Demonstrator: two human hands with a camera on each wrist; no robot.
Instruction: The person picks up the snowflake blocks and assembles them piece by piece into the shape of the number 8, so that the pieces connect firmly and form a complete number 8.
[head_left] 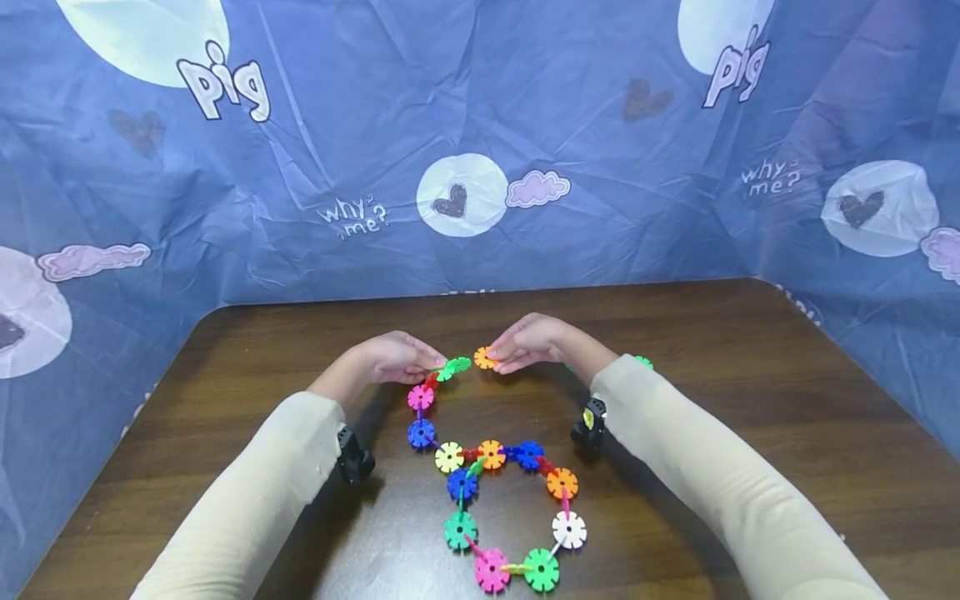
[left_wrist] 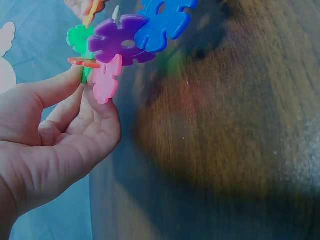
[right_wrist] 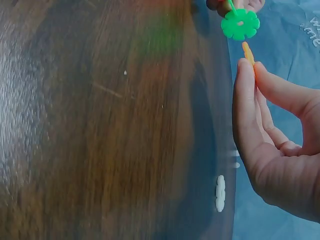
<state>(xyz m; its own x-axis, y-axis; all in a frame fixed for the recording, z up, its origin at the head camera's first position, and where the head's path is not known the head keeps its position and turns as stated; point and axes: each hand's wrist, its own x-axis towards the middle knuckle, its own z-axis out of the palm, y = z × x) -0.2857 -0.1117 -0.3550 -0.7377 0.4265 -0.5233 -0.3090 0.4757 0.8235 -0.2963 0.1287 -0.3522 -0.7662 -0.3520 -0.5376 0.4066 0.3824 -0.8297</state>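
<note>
A chain of colourful notched plastic discs, linked edge to edge, runs across the table, with a closed ring near the front that includes a white disc [head_left: 569,530] and a pink disc [head_left: 492,571]. My left hand [head_left: 401,357] pinches the chain's far end by the green discs [head_left: 459,365], lifted off the table. Below it in the left wrist view hang a purple disc [left_wrist: 120,40] and a blue disc [left_wrist: 164,22]. Between thumb and fingertips, my right hand [head_left: 532,342] holds a single orange disc [head_left: 483,358]. A small gap separates the orange disc from the green one.
Part of a green piece [head_left: 643,362] shows behind the right forearm. The brown wooden table [head_left: 750,400] backs onto a blue printed cloth [head_left: 600,242]. Each wrist wears a small black camera, such as the left one [head_left: 354,457].
</note>
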